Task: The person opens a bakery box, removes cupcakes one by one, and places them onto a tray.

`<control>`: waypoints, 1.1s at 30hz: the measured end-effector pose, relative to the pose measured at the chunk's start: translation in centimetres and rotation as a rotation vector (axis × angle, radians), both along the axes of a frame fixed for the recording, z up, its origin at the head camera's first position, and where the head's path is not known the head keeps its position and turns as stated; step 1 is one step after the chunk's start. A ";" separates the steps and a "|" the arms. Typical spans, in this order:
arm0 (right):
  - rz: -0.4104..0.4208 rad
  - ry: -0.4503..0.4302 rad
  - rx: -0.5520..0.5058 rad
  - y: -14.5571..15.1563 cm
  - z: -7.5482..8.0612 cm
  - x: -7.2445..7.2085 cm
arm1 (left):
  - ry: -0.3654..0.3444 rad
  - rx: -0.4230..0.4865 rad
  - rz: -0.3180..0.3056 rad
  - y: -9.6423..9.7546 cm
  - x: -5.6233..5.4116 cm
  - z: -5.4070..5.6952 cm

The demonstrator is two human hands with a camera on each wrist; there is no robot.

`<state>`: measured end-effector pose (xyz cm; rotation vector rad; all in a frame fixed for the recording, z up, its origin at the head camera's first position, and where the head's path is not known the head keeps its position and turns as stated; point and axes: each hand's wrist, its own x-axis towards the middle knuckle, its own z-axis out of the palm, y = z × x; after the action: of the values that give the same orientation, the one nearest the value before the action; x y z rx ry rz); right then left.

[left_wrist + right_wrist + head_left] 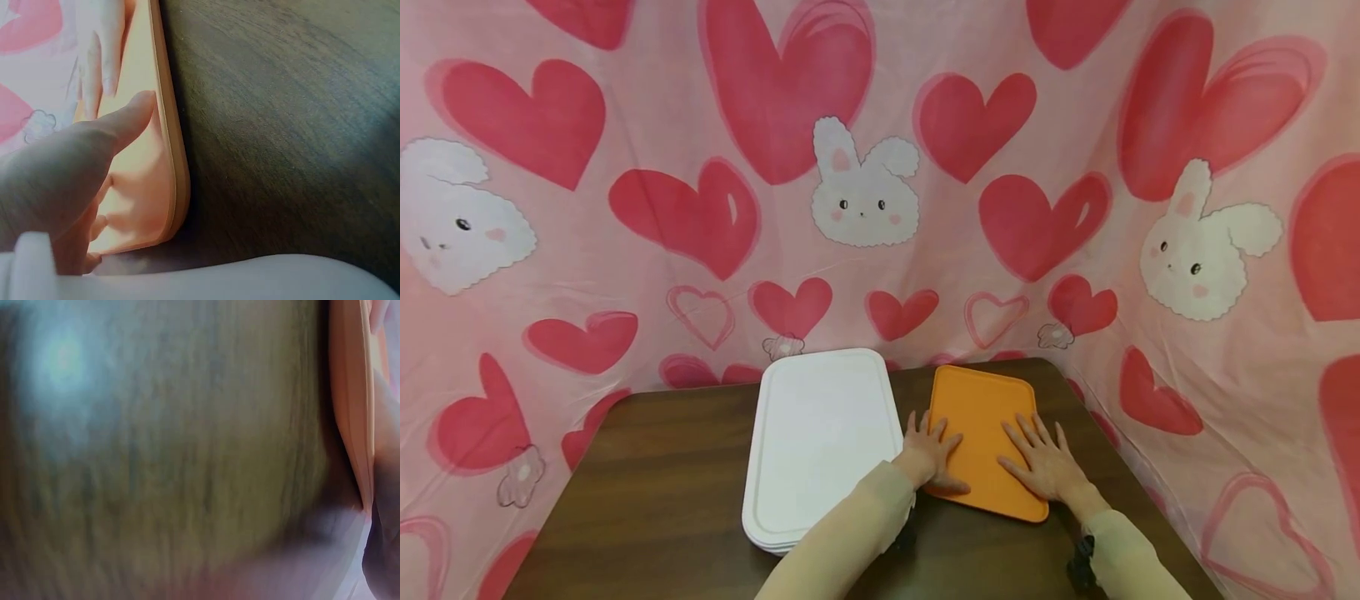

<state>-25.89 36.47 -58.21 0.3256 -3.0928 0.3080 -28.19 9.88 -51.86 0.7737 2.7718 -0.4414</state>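
An orange tray [981, 433] lies on the right part of the dark wooden table, slightly turned. My left hand [931, 454] rests on its left side with fingers spread, the thumb over the near edge. On the right side of the tray my right hand [1045, 460] lies flat, fingers spread and pointing away from me. In the left wrist view the thumb [134, 119] reaches along the rim of the orange tray [164, 125]. The right wrist view shows the tray's side [353, 381] beside the hand.
A stack of white trays [823, 442] stands just left of the orange tray, close to my left wrist. The wooden table [655, 483] ends at a pink cloth [955, 33] with hearts and rabbits, which hangs behind it and at the sides.
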 end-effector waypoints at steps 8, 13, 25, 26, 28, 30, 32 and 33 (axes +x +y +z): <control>0.074 0.081 -0.030 0.5 0.3 -0.3 | 0.001 0.009 0.000 0.2 0.0 0.2; 0.114 0.078 -0.026 0.7 0.6 -0.7 | -0.010 0.018 0.008 0.3 -0.1 0.3; -0.076 0.135 -0.064 -2.0 0.9 1.4 | -0.033 0.036 0.030 0.5 0.2 0.2; -0.104 0.130 -0.074 -2.4 0.8 1.7 | -0.027 0.034 0.030 0.5 0.2 0.1; -0.140 0.132 -0.081 -3.1 0.6 2.1 | -0.018 0.031 0.031 0.5 0.3 0.1; -0.171 0.126 -0.088 -3.5 0.2 2.4 | -0.013 0.032 0.029 0.6 0.3 0.0; -0.189 0.127 -0.094 -3.6 -0.1 2.6 | -0.013 0.032 0.025 0.6 0.4 -0.1; -0.193 0.129 -0.102 -3.6 -0.3 2.7 | -0.014 0.034 0.024 0.7 0.4 -0.1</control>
<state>-23.20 32.85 -58.49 0.0415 -2.9383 0.4182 -27.78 10.54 -52.01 0.7480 2.7791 -0.3844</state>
